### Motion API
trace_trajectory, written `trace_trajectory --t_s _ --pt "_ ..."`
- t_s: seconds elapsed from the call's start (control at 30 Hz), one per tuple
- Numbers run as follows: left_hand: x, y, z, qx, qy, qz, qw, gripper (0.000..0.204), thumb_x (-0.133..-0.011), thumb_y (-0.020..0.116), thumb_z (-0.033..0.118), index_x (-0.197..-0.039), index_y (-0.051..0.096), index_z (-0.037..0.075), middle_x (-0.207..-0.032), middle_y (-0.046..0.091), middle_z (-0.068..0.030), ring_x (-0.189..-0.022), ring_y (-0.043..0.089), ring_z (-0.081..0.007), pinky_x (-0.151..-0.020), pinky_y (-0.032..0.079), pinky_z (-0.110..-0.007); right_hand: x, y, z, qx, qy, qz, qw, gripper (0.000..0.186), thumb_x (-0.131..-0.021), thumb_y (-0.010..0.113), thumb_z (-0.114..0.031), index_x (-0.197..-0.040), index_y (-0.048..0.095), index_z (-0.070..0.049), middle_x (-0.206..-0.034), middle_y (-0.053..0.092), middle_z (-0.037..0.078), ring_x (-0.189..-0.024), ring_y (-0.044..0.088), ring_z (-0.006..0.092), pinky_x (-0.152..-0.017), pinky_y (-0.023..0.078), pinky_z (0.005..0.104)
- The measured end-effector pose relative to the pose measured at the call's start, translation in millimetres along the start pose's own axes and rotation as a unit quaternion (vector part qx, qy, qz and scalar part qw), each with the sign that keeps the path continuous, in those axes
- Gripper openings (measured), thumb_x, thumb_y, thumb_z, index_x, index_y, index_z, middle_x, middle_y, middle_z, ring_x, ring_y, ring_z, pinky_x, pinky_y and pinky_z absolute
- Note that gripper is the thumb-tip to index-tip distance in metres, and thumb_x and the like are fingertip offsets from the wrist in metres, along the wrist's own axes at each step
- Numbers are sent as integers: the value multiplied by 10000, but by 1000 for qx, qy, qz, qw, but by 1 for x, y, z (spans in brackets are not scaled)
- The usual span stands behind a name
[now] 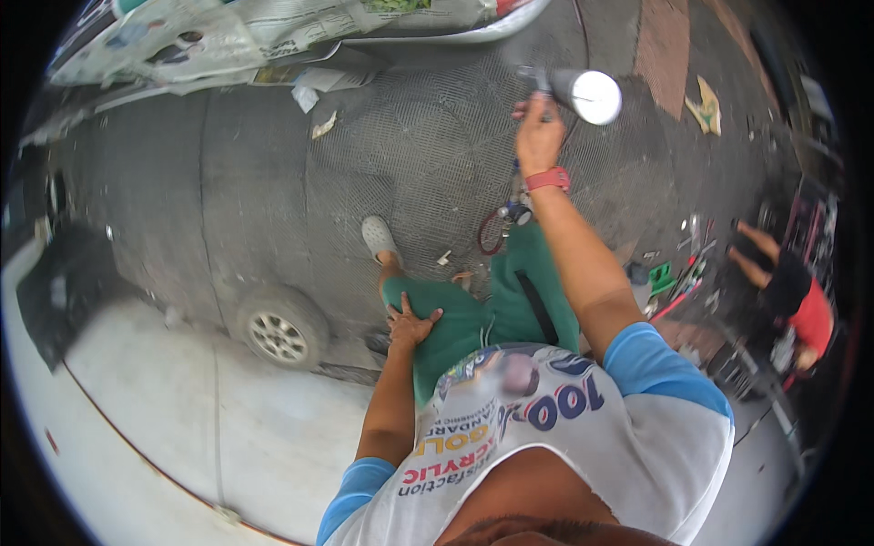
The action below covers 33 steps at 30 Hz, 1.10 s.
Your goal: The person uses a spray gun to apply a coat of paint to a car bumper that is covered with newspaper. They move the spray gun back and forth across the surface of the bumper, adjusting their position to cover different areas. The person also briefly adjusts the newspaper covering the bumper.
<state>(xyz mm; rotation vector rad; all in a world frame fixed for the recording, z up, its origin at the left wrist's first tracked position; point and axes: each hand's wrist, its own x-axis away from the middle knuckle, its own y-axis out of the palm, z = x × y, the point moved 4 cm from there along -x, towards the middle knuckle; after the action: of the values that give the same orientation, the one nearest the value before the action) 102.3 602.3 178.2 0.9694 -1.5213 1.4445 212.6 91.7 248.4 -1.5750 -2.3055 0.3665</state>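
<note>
My right hand (539, 136) is raised in front of me and shut on a spray gun (546, 86) with a silvery cup (590, 94) on top. A red band (547, 178) sits on that wrist. The gun points toward the dull grey car body (273, 173). Below the gun hangs a red hose loop with a small gauge (503, 223). My left hand (410, 326) lies flat on my thigh in green trousers (464, 318), fingers spread, holding nothing.
Newspaper masking (273, 32) covers the car's upper part. A car wheel (278, 332) stands near my grey shoe (378, 238). Another person in a red top (801, 309) crouches at the right among tools (683, 273) on the floor. Pale concrete floor (182, 419) spreads at lower left.
</note>
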Motion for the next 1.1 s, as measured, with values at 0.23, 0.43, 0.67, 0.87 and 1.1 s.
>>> trace_trajectory --t_s 0.23,0.43,0.67,0.87,1.1 --pt "-30 -70 -62 -203 -1 -101 974 1389 -739 741 838 -1718 -4 195 -1723 98 -326 -1551 292 -507 -1222 382 -580 121 187 -70 -44 -213 -66 974 375 -1019 642 -368 -1128 755 -28 -1025 758 227 -966 726 420 -872 570 499" --pt "-77 -75 -76 -204 35 -46 977 1310 -766 741 809 -1716 85 189 -1717 145 -318 -1555 290 -496 -1235 368 -573 136 266 -37 -48 -188 -200 960 464 -1018 624 -464 -1198 740 -52 -1024 753 227 -911 724 417 -833 582 510" --pt "-92 -56 -64 -251 92 6 964 1083 -852 705 728 -1675 286 163 -1696 277 -250 -1551 317 -437 -1244 368 -520 84 136 48 -104 -110 -6 988 505 -1052 603 -397 -1431 642 -64 -1158 737 211 -1097 705 376 -966 558 454" --pt "-85 -50 -56 -275 90 26 957 996 -868 714 673 -1649 357 166 -1708 289 -200 -1567 301 -396 -1239 369 -525 39 59 109 -87 -121 238 960 439 -1115 525 -378 -1205 690 19 -923 766 81 -801 722 168 -757 572 335" --pt "-83 -38 -59 -299 73 16 951 955 -902 681 632 -1667 326 183 -1742 226 -133 -1607 221 -328 -1259 304 -583 98 169 124 -61 -177 102 977 481 -1024 644 -377 -1377 658 -49 -1094 761 160 -1054 724 362 -944 562 479"
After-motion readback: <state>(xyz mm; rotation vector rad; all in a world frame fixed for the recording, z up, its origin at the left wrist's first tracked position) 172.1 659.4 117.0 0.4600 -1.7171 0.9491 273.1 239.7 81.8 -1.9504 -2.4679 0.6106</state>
